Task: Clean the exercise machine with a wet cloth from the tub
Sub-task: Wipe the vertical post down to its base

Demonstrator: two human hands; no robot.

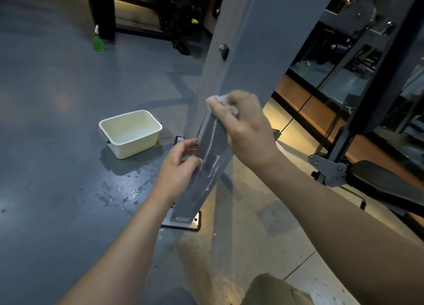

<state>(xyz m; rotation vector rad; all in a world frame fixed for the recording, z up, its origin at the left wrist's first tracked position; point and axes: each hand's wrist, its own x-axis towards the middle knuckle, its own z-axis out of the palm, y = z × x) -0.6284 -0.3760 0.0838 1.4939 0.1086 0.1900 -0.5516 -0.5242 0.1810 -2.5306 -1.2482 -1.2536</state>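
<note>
Dark grey gym floor, giving way to paler tiles on the right. Set on the grey part, left of the exercise machine: a cream rectangular tub with dark handles at its ends, upright and open-topped. Just in front of the tub, a scatter of water drops and small puddles. Far back, beside a dark pillar, a green spray bottle, upright. Planted where grey meets tile, the machine's metal base plate.
</note>
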